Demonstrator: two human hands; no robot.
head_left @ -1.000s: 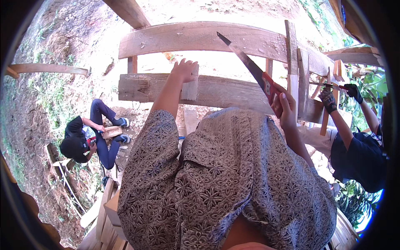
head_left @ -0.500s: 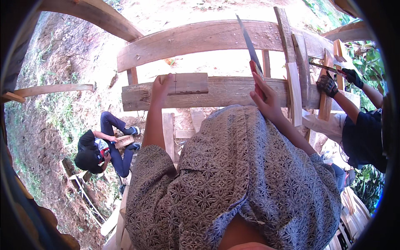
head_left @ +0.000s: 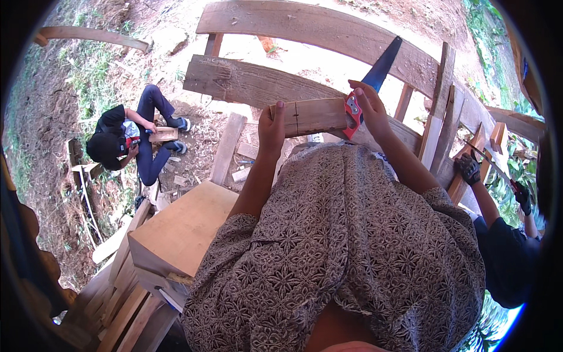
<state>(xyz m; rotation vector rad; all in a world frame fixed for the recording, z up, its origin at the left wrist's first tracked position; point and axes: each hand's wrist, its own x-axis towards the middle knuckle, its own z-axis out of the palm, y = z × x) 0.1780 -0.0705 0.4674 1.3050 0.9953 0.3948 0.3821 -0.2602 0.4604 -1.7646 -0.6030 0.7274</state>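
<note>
Since half a second ago the view swings down and left, the short board now sits lower against the rail, and the saw comes in beside its right end. Long upper plank (head_left: 328,35) runs across the top; lower rail plank (head_left: 246,82) lies under it, weathered, serving as the rest for the work. Patterned shirt (head_left: 346,258) fills the bottom middle. Plywood box (head_left: 182,229) stands at lower left on stacked boards. Seated person (head_left: 126,144) on the ground at left holds a small wood piece. Co-worker in gloves (head_left: 469,169) works at the right posts with a tool. Short board (head_left: 314,115) is held level against the rail's near edge, a pencil line near its left end. Left hand (head_left: 271,126) clamps that left end, thumb on top, fingers wrapped under, steadying it. Right hand (head_left: 368,108) is closed round the red handle of the saw (head_left: 375,76), blade pointing up and away, set at the board's right end, probably to cut it.
</note>
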